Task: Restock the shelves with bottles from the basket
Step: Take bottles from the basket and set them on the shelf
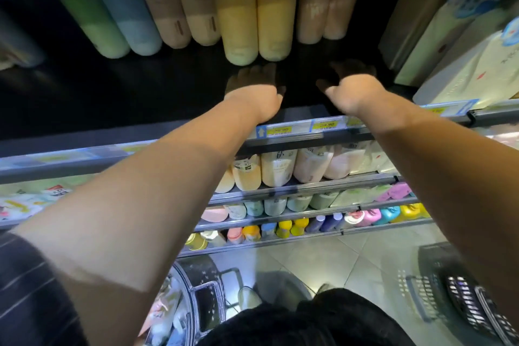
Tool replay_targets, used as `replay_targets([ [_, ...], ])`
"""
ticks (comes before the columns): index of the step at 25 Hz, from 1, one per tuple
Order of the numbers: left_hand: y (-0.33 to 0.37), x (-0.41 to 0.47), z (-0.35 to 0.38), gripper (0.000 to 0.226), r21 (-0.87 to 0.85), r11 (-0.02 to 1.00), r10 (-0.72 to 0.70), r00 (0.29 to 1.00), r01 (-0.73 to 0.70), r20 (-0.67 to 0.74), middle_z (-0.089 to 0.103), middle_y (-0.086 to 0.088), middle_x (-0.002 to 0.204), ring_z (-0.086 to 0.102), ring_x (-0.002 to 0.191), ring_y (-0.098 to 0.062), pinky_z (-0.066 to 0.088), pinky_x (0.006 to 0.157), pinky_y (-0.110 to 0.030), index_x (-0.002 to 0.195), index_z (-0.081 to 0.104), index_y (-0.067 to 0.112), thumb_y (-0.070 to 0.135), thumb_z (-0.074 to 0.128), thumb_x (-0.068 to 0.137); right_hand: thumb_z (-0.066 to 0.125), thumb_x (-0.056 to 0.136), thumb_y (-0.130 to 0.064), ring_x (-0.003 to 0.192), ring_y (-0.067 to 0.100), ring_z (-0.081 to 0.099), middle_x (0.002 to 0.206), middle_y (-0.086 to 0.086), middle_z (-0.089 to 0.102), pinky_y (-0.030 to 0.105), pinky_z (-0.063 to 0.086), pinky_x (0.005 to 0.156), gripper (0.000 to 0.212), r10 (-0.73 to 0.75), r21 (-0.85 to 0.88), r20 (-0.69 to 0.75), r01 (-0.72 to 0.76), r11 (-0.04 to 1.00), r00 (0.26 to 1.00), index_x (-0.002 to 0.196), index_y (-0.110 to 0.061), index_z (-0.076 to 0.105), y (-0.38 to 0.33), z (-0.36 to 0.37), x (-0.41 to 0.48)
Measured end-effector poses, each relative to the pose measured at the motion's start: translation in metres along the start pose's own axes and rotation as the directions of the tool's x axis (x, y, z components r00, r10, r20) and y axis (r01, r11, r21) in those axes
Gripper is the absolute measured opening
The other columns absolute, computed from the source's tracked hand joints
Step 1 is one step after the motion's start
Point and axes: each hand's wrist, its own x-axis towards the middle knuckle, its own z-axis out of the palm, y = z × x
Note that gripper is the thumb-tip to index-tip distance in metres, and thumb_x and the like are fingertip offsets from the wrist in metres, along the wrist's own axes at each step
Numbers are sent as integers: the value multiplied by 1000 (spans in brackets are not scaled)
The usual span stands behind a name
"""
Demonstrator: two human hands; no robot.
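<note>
Bottles [276, 22] line the shelf [140, 87] just beyond left hand [254, 84] and right hand [351, 78].

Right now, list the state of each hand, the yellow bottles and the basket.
left hand, open, holding nothing, over the dark shelf.
right hand, open, holding nothing.
yellow bottles, upright on that shelf.
basket, on the floor, contents too blurred to tell.

matt plastic bottles [257, 17], glossy tiled floor [337, 258]
</note>
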Motion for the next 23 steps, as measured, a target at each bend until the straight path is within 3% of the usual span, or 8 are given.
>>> replay_targets([
  [2,-2,-14,-6,48,19,998,-65,997,64,43,51,-12,137,47,125,-34,38,102,-44,139,43,17,44,41,99,37,97,-55,129,41,42,137,25,49,45,34,108,64,-2,-7,-7,1,1000,1000,133,-5,52,-9,-6,-26],
  [6,4,-57,-12,50,59,987,-150,987,147,54,53,-15,134,47,125,-34,38,100,-45,135,46,10,46,31,103,30,101,-47,128,38,38,139,17,46,45,32,105,50,-128,37,-105,133,990,986,140,-20,47,-19,3,-78],
  [8,6,-86,-4,52,53,983,-181,982,178,59,49,-13,141,44,130,-32,35,105,-46,142,40,11,45,31,103,30,101,-45,131,35,37,142,11,46,48,23,112,47,-205,22,-155,211,977,966,139,-23,48,-19,17,-98],
  [11,4,-125,8,58,78,978,-196,980,192,42,28,-9,159,25,146,-28,18,120,-47,151,28,14,45,30,103,44,97,-46,142,33,22,151,10,34,51,8,118,58,-286,-27,-212,287,958,935,147,-19,33,-11,35,-125],
  [14,4,-164,12,60,78,968,-243,970,240,28,15,-9,163,17,149,-28,16,121,-47,153,23,16,46,33,102,52,93,-42,148,35,1,161,13,7,49,9,120,75,-292,-53,-145,288,956,945,153,-18,14,-11,37,-147],
  [16,-1,-193,18,61,51,956,-290,957,288,31,18,-9,163,19,148,-28,16,121,-47,154,22,17,45,36,102,52,93,-42,149,33,-2,162,13,-6,51,5,119,69,-308,-29,-89,307,951,947,151,-20,22,-21,43,-164],
  [20,-25,-263,30,63,-9,903,-427,901,429,75,20,-12,162,23,147,-29,20,120,-45,154,22,17,44,40,101,50,94,-46,148,34,-1,162,12,-1,61,-1,116,67,-463,-39,235,485,874,854,151,-27,20,-56,81,-216],
  [23,-52,-328,49,64,-7,873,-483,868,487,115,24,-14,160,29,144,-31,22,118,-45,153,26,16,45,44,98,48,94,-44,148,33,-5,162,8,-3,63,-6,113,68,-554,-53,335,602,797,762,152,-32,14,-94,121,-259],
])
